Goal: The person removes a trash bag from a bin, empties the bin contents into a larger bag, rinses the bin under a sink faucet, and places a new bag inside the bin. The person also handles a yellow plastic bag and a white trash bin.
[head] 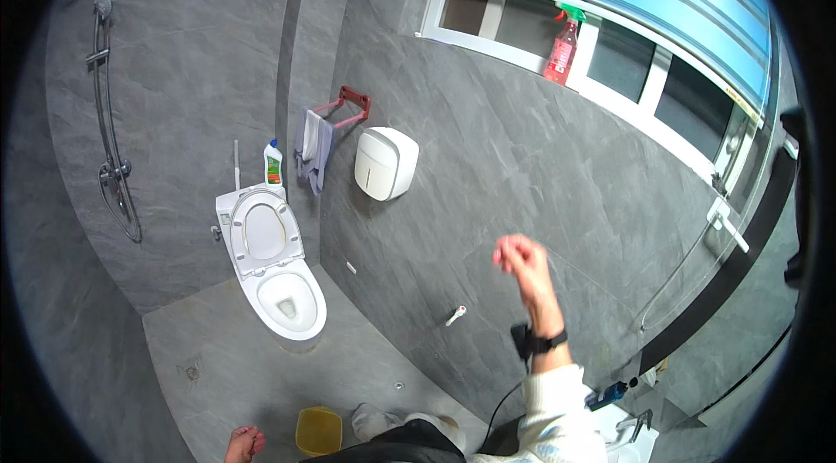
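My right hand point(524, 260) is raised in front of the grey tiled wall, fingers curled, with a black strap and a small device on its wrist; whether it holds anything cannot be told. At the bottom edge my left hand point(245, 443) hangs with bent fingers, left of a yellow bin point(319, 430). Ahead stands a white toilet point(290, 303) with its lid and seat up. A white cleaner bottle point(272, 166) with a blue cap is on the tank's top. On the window sill stands a red spray bottle point(563, 53) with a green trigger head.
Cloths point(315, 146) hang on a red wall rack point(356, 100) beside a white paper dispenser point(386, 164). A small tap point(456, 315) juts from the wall low down. At lower right is a washbasin point(643, 443) with a faucet and a dark blue bottle point(609, 394). A shower set point(117, 170) is at left.
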The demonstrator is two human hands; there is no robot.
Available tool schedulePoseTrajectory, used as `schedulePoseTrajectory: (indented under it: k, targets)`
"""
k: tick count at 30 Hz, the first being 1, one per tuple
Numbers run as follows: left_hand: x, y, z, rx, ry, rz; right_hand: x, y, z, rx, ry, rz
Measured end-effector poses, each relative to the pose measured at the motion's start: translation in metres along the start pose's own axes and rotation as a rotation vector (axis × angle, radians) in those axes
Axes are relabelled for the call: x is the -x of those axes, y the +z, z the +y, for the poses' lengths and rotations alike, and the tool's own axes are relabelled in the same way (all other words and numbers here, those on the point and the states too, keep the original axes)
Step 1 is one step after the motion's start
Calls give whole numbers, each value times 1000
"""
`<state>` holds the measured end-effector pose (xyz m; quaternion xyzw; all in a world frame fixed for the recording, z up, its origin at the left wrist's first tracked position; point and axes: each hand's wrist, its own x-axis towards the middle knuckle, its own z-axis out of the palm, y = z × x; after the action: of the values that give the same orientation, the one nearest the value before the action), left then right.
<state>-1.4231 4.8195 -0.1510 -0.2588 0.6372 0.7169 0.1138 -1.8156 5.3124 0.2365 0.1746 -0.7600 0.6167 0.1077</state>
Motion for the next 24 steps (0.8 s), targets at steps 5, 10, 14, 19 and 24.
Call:
schedulePoseTrajectory:
  k: [5, 10, 14, 19, 24]
  targets:
    - [-7, 18, 21, 56, 221, 99, -127, 25, -99, 149, -289, -89]
    - [-32, 28, 39, 336, -132, 332, -315, 32, -129, 530, -556, 147]
    - [-35, 38, 38, 418, -194, 603, -421, 61, -123, 1024, -627, 479]
    - [-80, 73, 52, 543, -281, 823, -582, 55, -96, 1201, -596, 438]
    - [-108, 76, 51, 637, -258, 1025, -652, 85, -91, 1284, -423, 240]
